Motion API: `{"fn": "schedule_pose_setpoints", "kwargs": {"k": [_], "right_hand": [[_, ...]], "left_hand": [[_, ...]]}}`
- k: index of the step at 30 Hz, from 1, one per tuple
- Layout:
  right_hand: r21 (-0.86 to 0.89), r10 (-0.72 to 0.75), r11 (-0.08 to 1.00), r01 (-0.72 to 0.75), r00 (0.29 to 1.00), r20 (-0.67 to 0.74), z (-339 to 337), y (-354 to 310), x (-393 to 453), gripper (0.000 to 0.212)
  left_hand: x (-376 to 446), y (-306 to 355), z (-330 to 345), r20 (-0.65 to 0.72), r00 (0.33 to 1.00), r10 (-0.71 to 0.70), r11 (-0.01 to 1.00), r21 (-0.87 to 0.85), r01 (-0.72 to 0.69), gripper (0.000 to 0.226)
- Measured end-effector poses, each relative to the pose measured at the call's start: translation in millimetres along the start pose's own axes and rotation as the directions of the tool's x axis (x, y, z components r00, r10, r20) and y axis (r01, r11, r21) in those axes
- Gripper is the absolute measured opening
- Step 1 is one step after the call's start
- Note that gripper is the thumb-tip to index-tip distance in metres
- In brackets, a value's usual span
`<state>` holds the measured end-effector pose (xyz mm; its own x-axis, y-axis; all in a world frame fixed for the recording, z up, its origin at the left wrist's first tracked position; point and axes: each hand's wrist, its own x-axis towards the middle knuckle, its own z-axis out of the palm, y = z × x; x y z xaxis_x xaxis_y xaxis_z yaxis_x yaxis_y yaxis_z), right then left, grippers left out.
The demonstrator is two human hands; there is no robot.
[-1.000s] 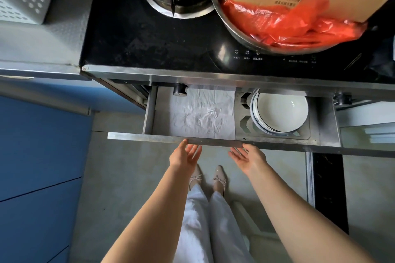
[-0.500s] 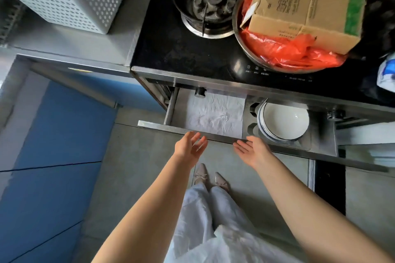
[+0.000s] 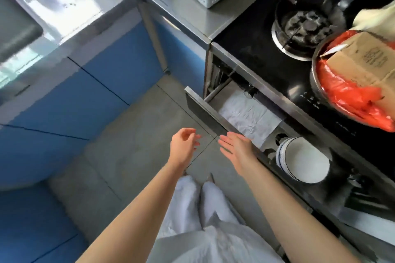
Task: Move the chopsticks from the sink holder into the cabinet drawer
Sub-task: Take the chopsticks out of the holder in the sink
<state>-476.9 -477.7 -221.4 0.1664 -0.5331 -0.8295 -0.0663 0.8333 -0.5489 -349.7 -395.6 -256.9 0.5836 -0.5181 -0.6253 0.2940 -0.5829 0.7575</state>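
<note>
- Fingers (image 3: 196, 137), left hand (image 3: 182, 147): loosely curled, empty, just clear of the drawer (image 3: 213, 111)
- Right hand (image 3: 236, 148): spread flat, empty, over drawer's front edge
- Drawer: open, paper-lined, ready for chopsticks; none visible

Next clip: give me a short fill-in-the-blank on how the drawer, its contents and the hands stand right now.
1. The drawer under the stove stands ____.
2. The stacked bowls in the drawer are ____ in colour.
3. Both the left hand and the right hand hold ____.
4. The white paper liner lies inside the ____.

Missing words: open; white; nothing; drawer
</note>
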Motion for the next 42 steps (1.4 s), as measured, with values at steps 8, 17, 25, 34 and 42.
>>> {"fn": "schedule_pose_setpoints", "kwargs": {"k": [8,17,25,34,42], "right_hand": [[-0.698,-0.215,0.608,0.378,0.925,0.313,98.3,47.3,-38.4,0.033],[-0.739,-0.149,0.307,0.599,0.798,0.584,230.9,133.1,-93.0,0.031],[-0.683,0.004,0.220,0.696,0.700,0.714,375.6,233.9,-143.3,0.031],[-0.578,0.052,0.137,0.805,0.576,0.815,529.5,252.6,-160.0,0.032],[-0.497,0.115,0.070,0.865,0.488,0.866,669.2,234.2,-143.8,0.033]], "left_hand": [[-46.0,-29.1,-107.4,-0.271,0.962,0.036,0.999,-0.028,-0.046,0.023],[-92.8,-87.1,-270.7,-0.514,0.857,-0.044,0.997,-0.083,0.001,0.025],[-125.4,-131.7,-453.5,-0.663,0.742,-0.101,0.994,-0.097,0.049,0.018],[-85.0,-120.1,-582.2,-0.732,0.674,-0.103,0.991,-0.130,0.010,0.016],[-26.5,-78.3,-672.8,-0.767,0.631,-0.116,0.989,-0.151,-0.002,0.015]]}}
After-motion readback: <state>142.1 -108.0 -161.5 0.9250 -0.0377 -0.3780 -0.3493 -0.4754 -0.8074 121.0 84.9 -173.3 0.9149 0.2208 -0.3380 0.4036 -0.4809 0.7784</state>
